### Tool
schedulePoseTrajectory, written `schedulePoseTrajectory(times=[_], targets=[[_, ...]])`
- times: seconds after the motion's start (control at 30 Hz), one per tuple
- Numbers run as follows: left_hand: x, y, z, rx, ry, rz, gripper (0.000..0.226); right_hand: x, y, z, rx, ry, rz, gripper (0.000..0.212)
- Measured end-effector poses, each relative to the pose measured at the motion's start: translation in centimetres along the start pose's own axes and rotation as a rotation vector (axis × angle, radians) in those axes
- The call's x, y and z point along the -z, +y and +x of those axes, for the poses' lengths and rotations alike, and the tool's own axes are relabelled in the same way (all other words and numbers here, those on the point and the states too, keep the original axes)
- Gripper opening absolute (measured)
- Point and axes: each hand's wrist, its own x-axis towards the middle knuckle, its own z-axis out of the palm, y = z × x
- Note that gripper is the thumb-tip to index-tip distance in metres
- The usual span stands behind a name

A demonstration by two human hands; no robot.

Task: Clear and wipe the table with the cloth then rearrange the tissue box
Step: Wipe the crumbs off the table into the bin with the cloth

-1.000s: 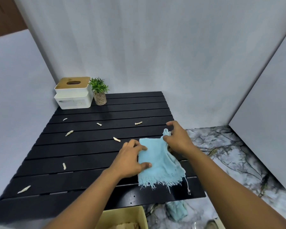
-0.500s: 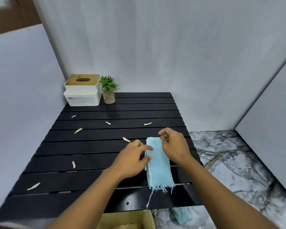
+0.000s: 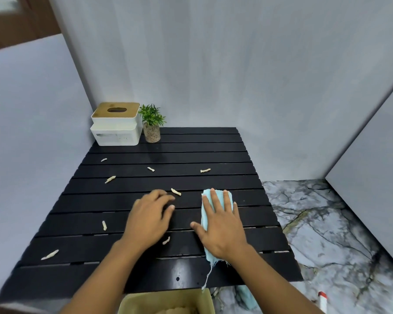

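Observation:
A folded light blue cloth [image 3: 210, 256] lies on the right side of the black slatted table [image 3: 191, 155]. My right hand [image 3: 222, 225] rests flat on top of it, fingers spread, thumb off its left edge. My left hand [image 3: 149, 216] hovers palm down to the left, holding nothing, its fingertips just short of a pale crumb [image 3: 175, 191]. Several more crumbs are scattered over the slats, one [image 3: 166, 240] between my wrists. The white tissue box [image 3: 116, 128] with a wooden lid stands in the far left corner.
A small potted plant [image 3: 152, 123] stands right beside the tissue box. An open cardboard box [image 3: 166, 302] sits below the table's near edge. Another blue cloth [image 3: 245, 298] lies on the marble floor to the right. Grey panels wall in the table's left and back.
My right hand went from pinching the cloth's top edge to lying flat on it. My left hand let go of the cloth and moved left.

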Motion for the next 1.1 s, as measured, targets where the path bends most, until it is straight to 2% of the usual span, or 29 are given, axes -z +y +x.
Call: schedulePoseTrajectory(times=[0.17, 0.4, 0.47, 0.57, 0.63, 0.77, 0.83, 0.9, 1.0, 1.1], targets=[[-0.7, -2.0, -2.1, 0.055, -0.1, 0.023, 0.043, 0.3, 0.2, -0.2, 0.088, 0.009, -0.056, 0.065], [-1.0, -2.6, -3.8, 0.035, -0.142, 0.024, 0.051, 0.8, 1.4, -3.3, 0.2, 0.043, 0.093, 0.06], [-1.0, -2.6, -3.7, 0.035, -0.14, 0.033, 0.052, 0.6, 2.3, -4.4, 0.159, 0.072, 0.159, 0.062], [-1.2, -2.7, -3.8, 0.04, -0.138, 0.042, 0.052, 1.3, 4.7, -4.1, -0.012, 0.195, 0.309, 0.063], [-1.3, -2.7, -3.8, 0.038, -0.14, 0.055, 0.053, 2.2, 6.9, -3.0, -0.109, 0.236, 0.316, 0.061], [-1.5, -2.8, -3.7, 0.036, -0.135, 0.058, 0.055, 2.4, 8.3, -1.1, -0.104, 0.003, 0.06, 0.063], [-1.6, -2.8, -3.7, 0.041, -0.128, 0.059, 0.055, 2.5, 8.0, -0.7, -0.109, -0.05, 0.048, 0.073], [-1.7, -2.8, -3.7, 0.038, -0.128, 0.049, 0.055, 3.0, 7.9, -0.8, -0.097, -0.031, 0.103, 0.075], [-1.6, -2.8, -3.8, 0.035, -0.12, 0.013, 0.055, 3.6, 7.3, -2.0, -0.08, -0.019, 0.245, 0.067], [-0.9, -2.2, -3.8, -0.006, -0.052, -0.079, 0.047, 4.0, 5.6, -3.4, -0.016, -0.109, 0.61, 0.052]])
